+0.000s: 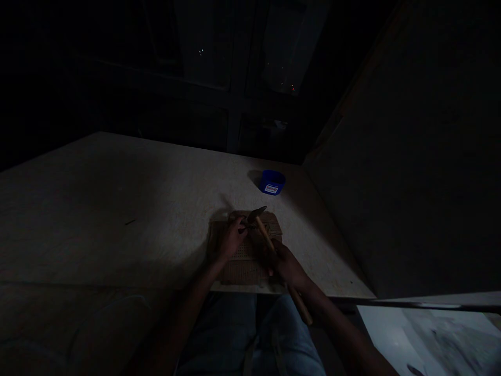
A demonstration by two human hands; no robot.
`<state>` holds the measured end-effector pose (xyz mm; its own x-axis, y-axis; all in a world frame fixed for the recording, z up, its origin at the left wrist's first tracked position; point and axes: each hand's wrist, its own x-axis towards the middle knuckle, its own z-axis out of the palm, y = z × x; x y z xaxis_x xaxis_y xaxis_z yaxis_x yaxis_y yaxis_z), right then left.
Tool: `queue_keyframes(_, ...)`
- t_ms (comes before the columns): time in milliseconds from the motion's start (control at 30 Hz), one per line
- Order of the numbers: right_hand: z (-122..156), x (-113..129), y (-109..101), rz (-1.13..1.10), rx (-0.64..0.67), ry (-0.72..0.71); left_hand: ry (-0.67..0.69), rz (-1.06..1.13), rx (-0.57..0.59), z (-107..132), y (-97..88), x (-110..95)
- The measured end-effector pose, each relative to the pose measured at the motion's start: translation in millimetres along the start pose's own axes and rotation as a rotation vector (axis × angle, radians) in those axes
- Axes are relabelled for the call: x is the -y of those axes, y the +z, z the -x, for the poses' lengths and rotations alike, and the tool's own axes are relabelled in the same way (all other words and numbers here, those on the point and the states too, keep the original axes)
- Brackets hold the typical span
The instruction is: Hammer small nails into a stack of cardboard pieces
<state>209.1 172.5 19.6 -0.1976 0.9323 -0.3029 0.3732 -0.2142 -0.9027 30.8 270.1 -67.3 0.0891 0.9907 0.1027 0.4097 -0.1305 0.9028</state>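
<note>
right hand (287, 265) wraps round the wooden handle of a hammer (266, 235), whose metal head i see through the head camera slanting just beside the fingers of the left hand (234, 239). those left fingers are bunched over a brown ridged pad (242, 274) at the near edge of the pale table (176, 198), though i cannot tell what they pinch; a blue tub (273, 183) stands beyond the pad.

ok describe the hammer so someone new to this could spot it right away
On the pale table, near the front edge, lies a brown board. Above it, the right hand grips the hammer. Its wooden handle and tapered head distinguish it from the blue tub.
</note>
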Motion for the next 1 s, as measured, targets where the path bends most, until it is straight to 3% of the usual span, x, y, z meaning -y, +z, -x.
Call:
queue_keyframes(133, 1, -2, -3, -0.007, 0.031, -0.005, -0.005, -0.056, 0.009, 0, -0.6, -1)
queue_keyframes(267, 11, -3, -6, -0.178, -0.049, -0.055, 0.010, -0.077, 0.019, -1, 1.5, -1)
queue_keyframes(400, 26, -13, -7, -0.308, -0.055, -0.045, 0.162, -0.068, 0.026, 5, -15.3, -4)
queue_keyframes(533, 40, -35, -11, -0.335, -0.099, -0.001, 0.277, -0.183, -0.183, 12, -68.3, 8)
queue_keyframes(600, 44, -47, -15, -0.352, -0.128, 0.008, 0.202, -0.345, -0.347, 15, -107.3, 24)
queue_keyframes(667, 47, -59, -20, -0.376, -0.166, 0.019, 0.035, -0.568, -0.511, 22, -150.4, 43)
queue_keyframes(733, 49, -70, -26, -0.396, -0.197, 0.042, -0.098, -0.672, -0.607, 32, -192.5, 62)
queue_keyframes(867, 46, -87, -36, -0.476, -0.256, 0.031, -0.404, -0.906, -0.562, 52, -254.3, 84)
queue_keyframes(1000, 39, -97, -43, -0.540, -0.224, 0.056, -0.492, -0.944, -0.474, 54, -279.7, 93)
